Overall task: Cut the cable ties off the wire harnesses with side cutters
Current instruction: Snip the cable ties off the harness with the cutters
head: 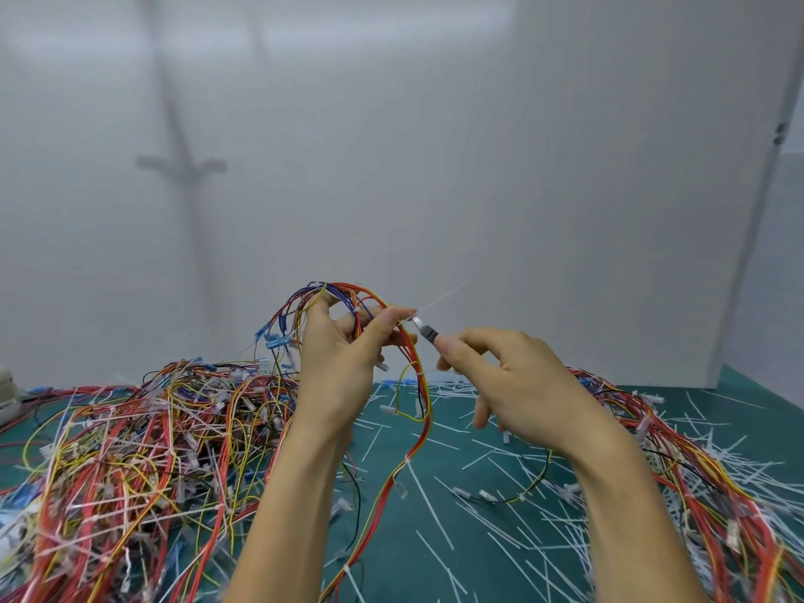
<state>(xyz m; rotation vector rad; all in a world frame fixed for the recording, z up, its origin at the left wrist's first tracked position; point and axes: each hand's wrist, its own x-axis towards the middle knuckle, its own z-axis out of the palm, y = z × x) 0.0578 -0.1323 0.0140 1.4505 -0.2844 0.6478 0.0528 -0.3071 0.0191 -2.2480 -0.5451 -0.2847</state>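
Hands first: your left hand (339, 363) holds the wire harness (348, 287) up at centre, fingers curled round the looped wires, forefinger tip pinching beside a cable tie (439, 299) whose white tail points to 1 o'clock. Your right hand (509, 376), at 3 o'clock of it, grips the side cutters (424, 326); only the grey nose shows, touching the tie head, and you cannot tell whether the blades are closed. The step in hand looks like snipping this tie; next, set the blades on the strap alone, clear of the insulation, then squeeze. Below, white offcuts (522, 493) litter the green mat (391, 537), with a harness pile (130, 450) at 8 o'clock and another pile (705, 480) at 4 o'clock. Beyond stands a white wall (435, 145).
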